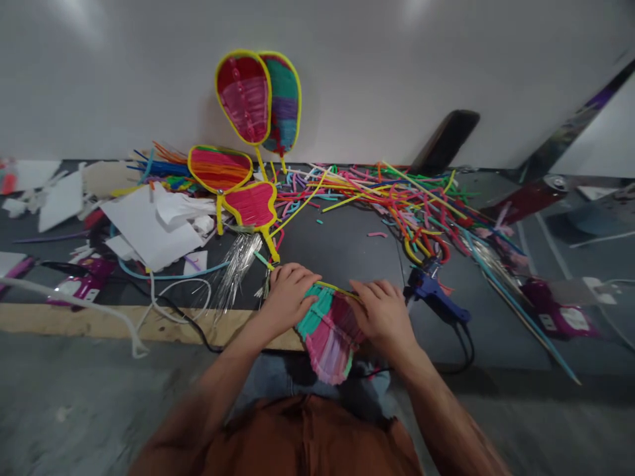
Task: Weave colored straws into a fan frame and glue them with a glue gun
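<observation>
Between my hands, over the table's front edge, is a petal-shaped piece (pixel 333 334) of teal, pink and lilac pipe cleaners. A yellow pipe cleaner (pixel 333 287) runs along its far edge. My left hand (pixel 292 294) is closed on the left end of that edge, fingers curled over. At the right end, my right hand (pixel 383 307) pinches the yellow pipe cleaner and the petal's edge. Just beyond my left hand lies a pink petal with a yellow rim (pixel 252 206), its yellow stem pointing towards me. A blue glue gun (pixel 439 297) rests to the right of my right hand.
Two yellow-rimmed petals (pixel 244 99) lean on the white wall. A red-orange petal (pixel 221 170) stands below them. Loose pipe cleaners (pixel 367 188) spread along the back. White paper pieces (pixel 151 225), cables and silver tinsel strands (pixel 239 261) lie left; a red can (pixel 530 198) lies right.
</observation>
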Demonstrator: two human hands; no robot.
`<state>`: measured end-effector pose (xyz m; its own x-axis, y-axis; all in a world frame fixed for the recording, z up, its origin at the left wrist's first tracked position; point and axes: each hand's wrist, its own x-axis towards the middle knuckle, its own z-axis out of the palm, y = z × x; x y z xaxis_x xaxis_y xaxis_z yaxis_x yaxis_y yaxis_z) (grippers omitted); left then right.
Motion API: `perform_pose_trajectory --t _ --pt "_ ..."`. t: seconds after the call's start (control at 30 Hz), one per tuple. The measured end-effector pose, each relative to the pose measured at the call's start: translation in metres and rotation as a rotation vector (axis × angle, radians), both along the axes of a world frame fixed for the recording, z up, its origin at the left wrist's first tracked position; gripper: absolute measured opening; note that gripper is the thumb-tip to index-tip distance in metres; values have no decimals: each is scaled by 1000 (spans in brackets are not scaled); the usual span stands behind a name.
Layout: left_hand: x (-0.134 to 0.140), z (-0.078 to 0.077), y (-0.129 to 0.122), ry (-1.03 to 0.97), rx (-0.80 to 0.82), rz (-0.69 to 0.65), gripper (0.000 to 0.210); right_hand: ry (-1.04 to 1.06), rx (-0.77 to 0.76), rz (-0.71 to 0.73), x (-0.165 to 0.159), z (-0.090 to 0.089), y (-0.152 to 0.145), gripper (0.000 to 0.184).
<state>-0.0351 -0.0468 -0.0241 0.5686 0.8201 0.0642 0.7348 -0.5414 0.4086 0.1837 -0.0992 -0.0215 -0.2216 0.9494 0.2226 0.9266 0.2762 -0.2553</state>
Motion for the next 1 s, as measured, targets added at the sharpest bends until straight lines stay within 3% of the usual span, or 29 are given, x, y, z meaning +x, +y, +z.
perform_pose_trajectory --t 0.37,0.5,0.7,0.87,1.0 --pt "4 -2 -2 13 13 11 26 -15 -107 44 -9 3 -3 18" --pt "4 -1 -2 16 9 21 35 2 -64 23 -12 4 -3 14" --pt "5 0 0 14 -24 24 17 53 -29 59 -15 8 -6 12" --pt "5 0 -1 3 -17 31 30 53 -1 70 -14 2 -10 11" --pt "4 -1 0 7 -12 20 20 34 39 66 -14 -3 -12 11"
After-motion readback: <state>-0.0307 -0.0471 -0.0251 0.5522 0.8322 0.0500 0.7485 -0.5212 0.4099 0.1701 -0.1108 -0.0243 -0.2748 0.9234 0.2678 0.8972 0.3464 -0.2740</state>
